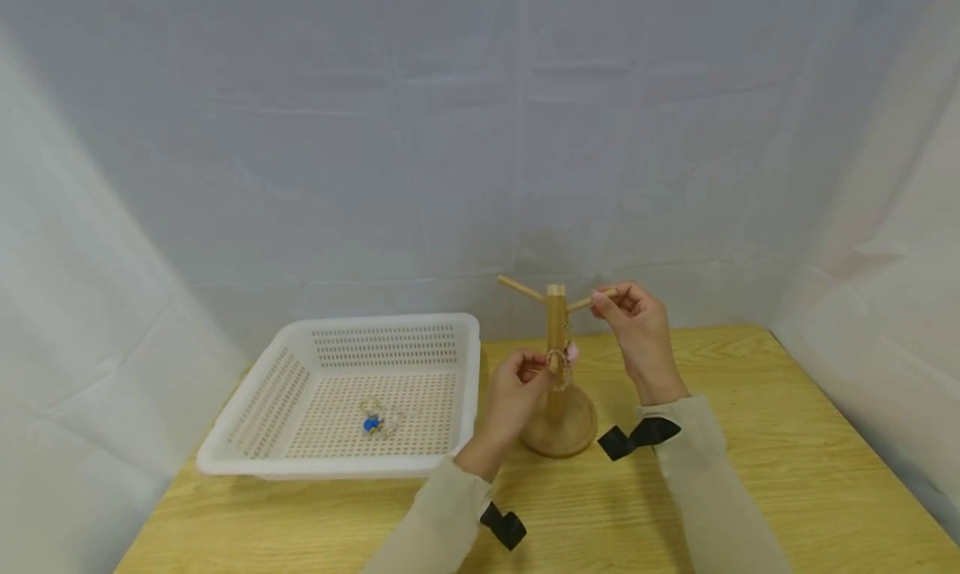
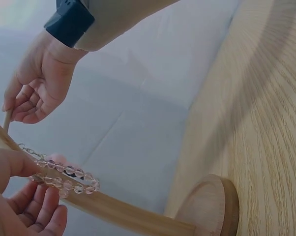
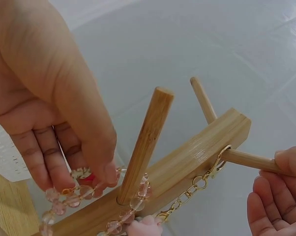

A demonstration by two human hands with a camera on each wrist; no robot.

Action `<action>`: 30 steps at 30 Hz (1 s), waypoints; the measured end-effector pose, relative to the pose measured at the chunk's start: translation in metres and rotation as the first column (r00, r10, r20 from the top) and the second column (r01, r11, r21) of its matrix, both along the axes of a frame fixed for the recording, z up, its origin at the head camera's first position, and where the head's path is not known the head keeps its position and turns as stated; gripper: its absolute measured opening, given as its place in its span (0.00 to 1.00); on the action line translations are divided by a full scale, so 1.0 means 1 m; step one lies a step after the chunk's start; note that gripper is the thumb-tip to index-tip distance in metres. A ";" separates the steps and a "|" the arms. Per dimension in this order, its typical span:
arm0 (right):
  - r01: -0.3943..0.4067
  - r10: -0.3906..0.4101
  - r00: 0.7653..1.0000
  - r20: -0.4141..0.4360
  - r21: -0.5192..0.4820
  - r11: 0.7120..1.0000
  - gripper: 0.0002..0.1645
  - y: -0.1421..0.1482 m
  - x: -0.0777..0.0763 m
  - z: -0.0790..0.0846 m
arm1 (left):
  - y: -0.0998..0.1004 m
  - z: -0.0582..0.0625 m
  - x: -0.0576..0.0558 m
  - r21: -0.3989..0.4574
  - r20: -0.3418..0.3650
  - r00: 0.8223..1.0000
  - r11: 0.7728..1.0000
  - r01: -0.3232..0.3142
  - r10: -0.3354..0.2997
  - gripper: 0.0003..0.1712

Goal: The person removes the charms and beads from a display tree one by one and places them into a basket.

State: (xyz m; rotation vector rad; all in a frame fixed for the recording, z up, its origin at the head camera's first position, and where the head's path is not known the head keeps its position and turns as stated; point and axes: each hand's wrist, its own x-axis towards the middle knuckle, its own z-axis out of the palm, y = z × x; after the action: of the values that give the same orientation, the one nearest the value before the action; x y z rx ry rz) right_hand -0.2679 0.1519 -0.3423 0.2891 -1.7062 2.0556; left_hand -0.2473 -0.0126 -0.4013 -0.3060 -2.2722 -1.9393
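A wooden peg stand (image 1: pixel 556 324) with a round base stands on the table. My left hand (image 1: pixel 513 399) pinches a bracelet (image 2: pixel 79 188) of clear pink beads beside the post; in the right wrist view the bead loop lies around a lower peg (image 3: pixel 147 140). A small red and gold piece (image 3: pixel 84 176) shows at the left fingertips. With thumb and fingers, my right hand (image 1: pixel 641 332) grips the end of the upper right peg (image 3: pixel 251 160). From that peg hangs a gold clasp and chain (image 3: pixel 192 189), with a pink charm (image 3: pixel 144 227) near the bracelet.
A white plastic basket (image 1: pixel 468 382) sits to the left of the stand. Inside it lie a few small beaded trinkets, one with a blue piece (image 1: pixel 371 425). Another upper peg (image 1: pixel 519 287) sticks out to the left. Pale sheets (image 1: pixel 450 141) hang behind and at both sides.
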 end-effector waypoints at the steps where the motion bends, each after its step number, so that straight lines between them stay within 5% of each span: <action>1: -0.003 0.003 1.000 -0.001 -0.001 1.000 0.05 0.000 0.000 0.000 | 0.000 0.001 0.000 0.011 -0.001 1.000 1.000 0.005 -0.005 0.09; 12: -0.011 0.011 1.000 0.014 -0.005 1.000 0.05 0.000 0.000 0.001 | -0.005 0.038 0.026 0.096 0.035 0.998 0.995 0.042 -0.045 0.08; 21: -0.020 0.020 1.000 0.021 -0.002 1.000 0.05 0.000 0.001 0.002 | -0.008 0.015 0.008 0.128 0.002 0.999 0.991 0.041 -0.042 0.10; 30: -0.023 0.023 1.000 0.016 0.005 1.000 0.06 0.001 0.002 0.002 | -0.014 0.019 0.010 0.126 -0.011 0.999 0.991 0.046 -0.045 0.11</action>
State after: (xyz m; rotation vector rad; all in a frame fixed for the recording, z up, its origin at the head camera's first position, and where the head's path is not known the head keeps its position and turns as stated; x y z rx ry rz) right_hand -0.2657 0.1526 -0.3406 0.2961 -1.7259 2.0754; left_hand -0.2372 -0.0268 -0.3822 -0.3534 -2.1437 -2.0889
